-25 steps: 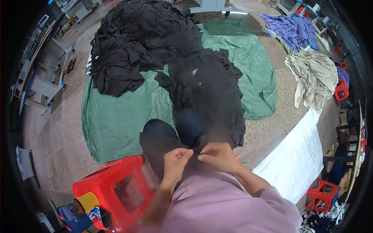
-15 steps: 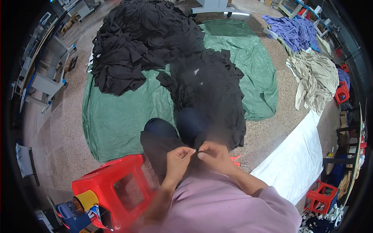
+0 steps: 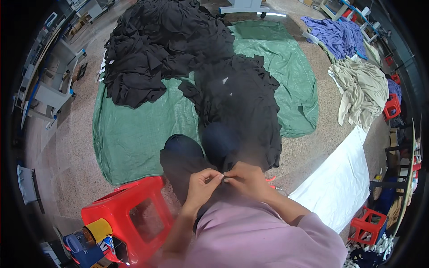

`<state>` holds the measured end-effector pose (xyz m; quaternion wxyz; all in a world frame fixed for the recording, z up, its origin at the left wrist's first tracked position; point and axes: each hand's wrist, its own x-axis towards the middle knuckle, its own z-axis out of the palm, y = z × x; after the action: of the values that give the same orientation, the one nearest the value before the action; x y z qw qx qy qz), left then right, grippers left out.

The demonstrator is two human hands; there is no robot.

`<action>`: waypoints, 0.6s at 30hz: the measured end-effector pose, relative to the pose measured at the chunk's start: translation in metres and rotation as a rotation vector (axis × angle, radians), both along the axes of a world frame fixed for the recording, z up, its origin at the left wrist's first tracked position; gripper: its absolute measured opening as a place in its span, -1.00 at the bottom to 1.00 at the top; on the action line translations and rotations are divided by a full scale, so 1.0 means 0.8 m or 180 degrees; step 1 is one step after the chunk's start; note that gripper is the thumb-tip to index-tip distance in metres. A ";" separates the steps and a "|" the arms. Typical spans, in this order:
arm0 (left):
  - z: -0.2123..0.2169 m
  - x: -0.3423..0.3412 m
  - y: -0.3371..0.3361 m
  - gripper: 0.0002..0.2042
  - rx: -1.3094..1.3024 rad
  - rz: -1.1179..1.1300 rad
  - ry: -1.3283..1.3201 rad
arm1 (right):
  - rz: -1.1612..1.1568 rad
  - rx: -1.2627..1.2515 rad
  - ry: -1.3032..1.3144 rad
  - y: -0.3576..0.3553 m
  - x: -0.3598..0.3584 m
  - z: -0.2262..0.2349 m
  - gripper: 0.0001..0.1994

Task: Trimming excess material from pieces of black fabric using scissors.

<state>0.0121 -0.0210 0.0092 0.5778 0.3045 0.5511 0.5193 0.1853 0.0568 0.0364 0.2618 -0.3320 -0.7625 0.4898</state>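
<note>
Over my lap my two hands meet, fingertips nearly touching. My left hand pinches with thumb and forefinger, and my right hand pinches against it. What lies between the fingertips is dark, tiny and mostly hidden, so I cannot make it out. Black cloth spreads just beyond my hands, by my dark-clad knees, with a small white spot on it. It runs back to a large heap of black cloth. A red-handled tool, partly hidden, lies beside my right forearm.
Green sheeting lies under the black cloth. A red plastic stool stands at my left, with a bottle beside it. White sheeting, beige cloth and purple cloth lie to the right, near another red stool.
My right hand has shifted slightly left and its fingertips have closed up against my left hand's. The black cloth stays as it was; the whole view has shifted slightly.
</note>
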 end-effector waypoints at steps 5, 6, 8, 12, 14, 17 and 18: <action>0.003 0.005 -0.004 -0.94 0.0333 0.0022 0.0859 | 0.0070 0.0430 0.0211 -0.002 0.000 -0.003 -0.84; 0.003 0.007 -0.005 -0.94 0.0332 0.0019 0.0855 | 0.0067 0.0429 0.0207 -0.001 0.001 -0.004 -0.84; 0.003 0.010 -0.006 -0.92 0.0466 0.0056 0.0777 | 0.0081 0.0469 0.0082 0.002 0.005 -0.007 -0.83; 0.003 0.006 -0.008 -0.90 0.0396 -0.0090 0.0863 | 0.0138 0.0449 0.0120 0.002 0.008 -0.010 -0.84; 0.010 0.006 -0.007 -0.92 0.0435 -0.0185 0.1104 | 0.0199 0.0337 0.0156 0.005 0.008 -0.010 -0.86; 0.011 0.014 -0.008 -0.93 0.0512 -0.0093 0.1352 | 0.0151 0.0123 0.0102 0.006 0.006 -0.007 -0.88; 0.009 0.016 -0.008 -0.93 0.0513 -0.0090 0.1352 | 0.0154 0.0124 0.0102 0.006 0.006 -0.007 -0.88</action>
<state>0.0249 -0.0273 0.0167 0.4299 0.4599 0.6128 0.4777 0.1900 0.0615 0.0308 0.2685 -0.3004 -0.7754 0.4863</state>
